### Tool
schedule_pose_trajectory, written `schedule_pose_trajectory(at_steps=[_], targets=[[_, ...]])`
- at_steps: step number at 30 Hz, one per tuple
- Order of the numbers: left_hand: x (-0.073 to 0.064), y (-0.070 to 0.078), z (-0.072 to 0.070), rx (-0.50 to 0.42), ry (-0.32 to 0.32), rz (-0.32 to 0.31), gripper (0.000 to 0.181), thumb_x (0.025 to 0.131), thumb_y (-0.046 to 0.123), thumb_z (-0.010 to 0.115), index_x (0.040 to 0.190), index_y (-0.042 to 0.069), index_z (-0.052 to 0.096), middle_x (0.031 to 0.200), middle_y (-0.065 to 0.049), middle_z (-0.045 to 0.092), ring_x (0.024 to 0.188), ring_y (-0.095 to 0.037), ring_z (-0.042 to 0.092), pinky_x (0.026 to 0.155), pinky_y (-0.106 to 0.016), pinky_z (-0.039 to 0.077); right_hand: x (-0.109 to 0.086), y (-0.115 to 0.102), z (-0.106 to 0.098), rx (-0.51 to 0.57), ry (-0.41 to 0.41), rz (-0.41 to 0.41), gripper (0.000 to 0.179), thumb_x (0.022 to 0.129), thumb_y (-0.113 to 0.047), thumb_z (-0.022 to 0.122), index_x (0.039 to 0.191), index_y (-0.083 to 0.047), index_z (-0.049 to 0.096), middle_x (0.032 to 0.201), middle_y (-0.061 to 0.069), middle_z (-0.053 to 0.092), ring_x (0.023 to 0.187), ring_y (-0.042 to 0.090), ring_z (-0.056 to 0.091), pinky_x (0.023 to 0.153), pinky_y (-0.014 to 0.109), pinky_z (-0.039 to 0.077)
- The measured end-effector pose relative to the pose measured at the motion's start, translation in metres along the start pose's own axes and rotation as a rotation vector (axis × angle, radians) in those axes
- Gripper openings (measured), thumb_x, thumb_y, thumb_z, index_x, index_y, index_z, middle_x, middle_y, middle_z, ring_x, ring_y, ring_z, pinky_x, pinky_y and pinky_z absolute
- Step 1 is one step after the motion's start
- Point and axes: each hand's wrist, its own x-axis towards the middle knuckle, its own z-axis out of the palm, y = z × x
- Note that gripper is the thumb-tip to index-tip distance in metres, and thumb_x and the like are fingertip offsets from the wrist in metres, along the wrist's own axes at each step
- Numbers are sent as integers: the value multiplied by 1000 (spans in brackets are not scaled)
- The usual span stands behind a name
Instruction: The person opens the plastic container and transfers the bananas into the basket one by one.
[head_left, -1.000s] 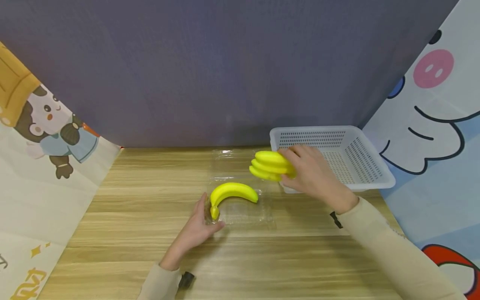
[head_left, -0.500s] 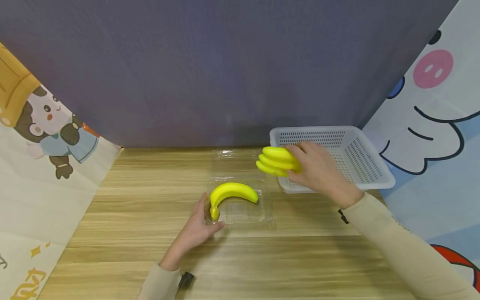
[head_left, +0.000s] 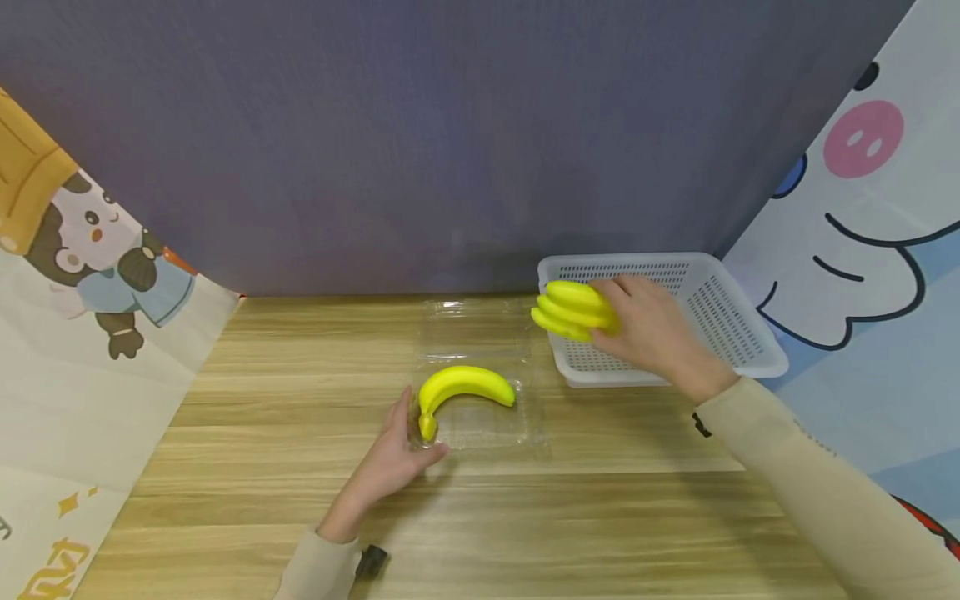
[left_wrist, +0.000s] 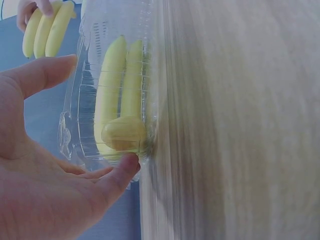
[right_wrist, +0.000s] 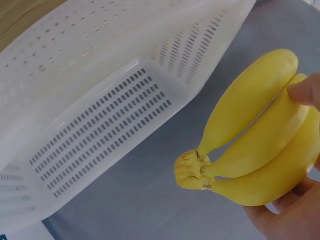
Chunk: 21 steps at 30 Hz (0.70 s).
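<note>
A bunch of three yellow bananas (head_left: 572, 310) is gripped in my right hand (head_left: 647, 332) above the white basket's left side. The right wrist view shows the thumb on the outside of the bunch (right_wrist: 257, 137) and fingers beneath, its crown pointing toward the lower left. A single curved banana (head_left: 468, 382) lies in the clear plastic box (head_left: 487, 432), whose lid lies folded back behind it. Around the box's near left corner my left hand (head_left: 388, 462) rests with thumb and fingers spread; a fingertip (left_wrist: 129, 161) touches the wall in the left wrist view.
The white perforated basket (head_left: 738, 333) stands at the back right of the wooden table (head_left: 300, 375), close to the grey back panel (head_left: 450, 150). Printed cartoon panels line the left and right sides.
My right hand has moved to the right and slightly back, carrying the banana bunch from beside the clear box to over the basket. The left hand has stayed at the box.
</note>
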Motion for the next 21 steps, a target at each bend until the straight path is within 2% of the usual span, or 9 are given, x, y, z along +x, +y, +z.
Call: schedule_pose_trajectory(at_steps=[12,21], targets=[[-1,1,0,-2,-3,-5,113,78,44,76,153,12,-2,158,-17,3,142,-38,13,110,-59,18,-1,18,-2,9,-58,97,61,73,-27,77,124,-4,53,99,12,57,82,28,50,67,42,44],[1,-2,1,1,4,1,113,77,45,75,153,12,-1,158,-17,4,141,-39,14,110,-59,19,-1,37,-6,-15,-72,129,61,74,-27,75,125,-3,51,100,17,57,82,31,50,65,44,44]])
